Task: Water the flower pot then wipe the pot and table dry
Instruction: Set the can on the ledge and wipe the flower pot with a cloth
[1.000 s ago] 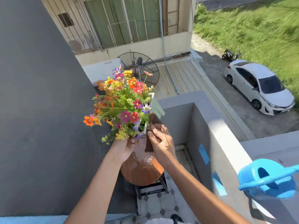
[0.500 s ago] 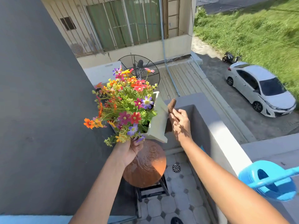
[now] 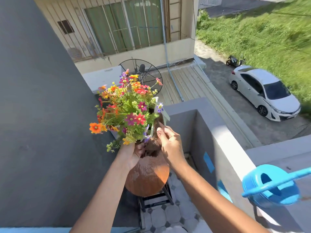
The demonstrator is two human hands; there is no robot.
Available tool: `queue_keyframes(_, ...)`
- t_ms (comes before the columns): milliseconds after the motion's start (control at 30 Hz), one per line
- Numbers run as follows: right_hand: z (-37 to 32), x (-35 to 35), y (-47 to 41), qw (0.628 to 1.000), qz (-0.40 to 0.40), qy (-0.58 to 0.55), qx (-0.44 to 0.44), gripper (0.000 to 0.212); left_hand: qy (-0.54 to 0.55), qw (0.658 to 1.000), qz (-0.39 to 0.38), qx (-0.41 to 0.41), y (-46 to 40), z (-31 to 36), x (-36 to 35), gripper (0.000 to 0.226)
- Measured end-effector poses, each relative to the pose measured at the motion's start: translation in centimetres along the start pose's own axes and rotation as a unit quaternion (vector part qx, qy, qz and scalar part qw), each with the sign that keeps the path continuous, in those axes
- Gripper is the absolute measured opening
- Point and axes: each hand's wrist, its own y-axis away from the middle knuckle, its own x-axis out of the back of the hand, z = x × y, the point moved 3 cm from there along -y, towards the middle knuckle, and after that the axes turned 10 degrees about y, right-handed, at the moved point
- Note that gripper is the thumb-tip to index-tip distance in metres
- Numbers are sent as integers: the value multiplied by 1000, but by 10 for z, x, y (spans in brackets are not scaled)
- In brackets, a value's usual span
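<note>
- Head view: your left hand (image 3: 134, 153) grips the flower pot (image 3: 162, 115) from below, fingers curled up round its base beneath the lowest blooms.
- The pot is tilted hard, its white rim pointing up and away from you, and the bunch of mixed flowers (image 3: 127, 108) leans out to your left.
- Your right hand (image 3: 170, 140) is on the pot's right side, pressing a brown cloth (image 3: 154, 144) against the pot wall; the fingers are bent over the cloth and the thumb points up toward the rim.
- Both hands are nearly touching, with the cloth and the pot's lower end between them.
- Just below your hands sits the round orange worktop (image 3: 148, 179) on a dark metal stand (image 3: 156, 199). Whether the pot touches the worktop, you cannot tell from here.
- The blue watering can (image 3: 271, 187) stands on the grey ledge (image 3: 223, 137) to your right, well apart from both hands.
- Beyond the ledge, a white car (image 3: 265, 94) is parked on the road below.
</note>
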Motion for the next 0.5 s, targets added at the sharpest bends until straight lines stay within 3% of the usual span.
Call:
queue_keyframes(333, -27, 39, -90, 998, 66, 8, -7, 28, -16, 999, -29, 21, 23, -7, -4, 34)
queue_keyframes(500, -23, 29, -74, 998, 39, 50, 28, 27, 3, 999, -34, 8, 29, -1, -8, 34)
